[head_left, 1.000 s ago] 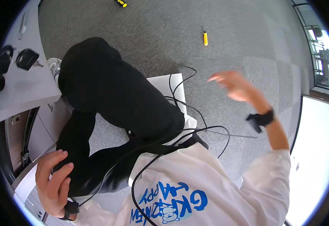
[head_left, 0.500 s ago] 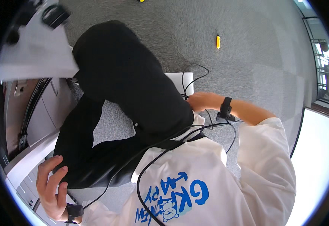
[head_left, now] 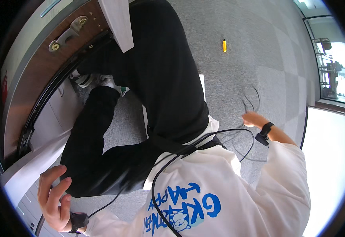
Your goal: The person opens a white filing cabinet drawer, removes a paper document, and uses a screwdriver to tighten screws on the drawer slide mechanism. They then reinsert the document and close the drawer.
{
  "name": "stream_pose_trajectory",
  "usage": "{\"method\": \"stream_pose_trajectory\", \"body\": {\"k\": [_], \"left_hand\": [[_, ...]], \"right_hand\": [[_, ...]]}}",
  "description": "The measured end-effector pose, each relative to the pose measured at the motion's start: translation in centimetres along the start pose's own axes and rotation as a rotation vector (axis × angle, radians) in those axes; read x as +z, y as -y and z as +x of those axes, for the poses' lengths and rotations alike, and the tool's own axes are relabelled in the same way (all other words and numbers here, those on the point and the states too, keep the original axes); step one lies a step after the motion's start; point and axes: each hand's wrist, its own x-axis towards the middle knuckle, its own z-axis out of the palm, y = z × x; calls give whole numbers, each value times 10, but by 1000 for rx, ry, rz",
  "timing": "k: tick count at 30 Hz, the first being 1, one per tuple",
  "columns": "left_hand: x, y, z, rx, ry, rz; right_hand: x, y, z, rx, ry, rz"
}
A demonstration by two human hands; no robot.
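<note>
My right hand (head_left: 254,119) is closed in a fist above the carpet, right of my thigh. A thin black cable (head_left: 256,96) loops out beyond it, smeared by motion, and seems gripped in the fingers. At the lower left, my left hand (head_left: 54,197) has its fingers loosely curved and apart. It is beside my knee and near a pale panel edge (head_left: 34,160), with nothing visible in it. Another black cable (head_left: 156,185) runs across my shirt and loops by my waist. Under my raised thigh, a strip of a white flat object (head_left: 202,85) shows.
A wooden drawer side (head_left: 38,75) with a black metal slide rail (head_left: 48,96) and a metal bracket (head_left: 67,35) stands close at the left. On the grey carpet lies a small yellow-handled screwdriver (head_left: 224,46). A bright white panel (head_left: 326,166) and a window (head_left: 332,67) are at the right.
My right hand has moved right, away from the white object, and the cable by it has shifted along. The view has turned, bringing more of the drawer side in. My left hand stays put.
</note>
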Motion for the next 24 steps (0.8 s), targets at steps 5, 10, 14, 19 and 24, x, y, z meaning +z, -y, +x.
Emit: {"method": "stream_pose_trajectory", "body": {"k": [5,10,14,19,24], "left_hand": [[10,2,25,90,-28,-37],[4,-6,46,235,-35,-116],[1,-25,48,291,-120,-102],[2,-55,32,325,-191,-89],[7,-85,19,357,-250,-111]], "right_hand": [[23,-17,-67,295,471,708],[-128,-21,-120,251,62,641],[-306,3,-228,-89,-601,455],[-460,104,-352,-392,-1318,-151],[-604,208,-345,-625,-1006,-426]]}}
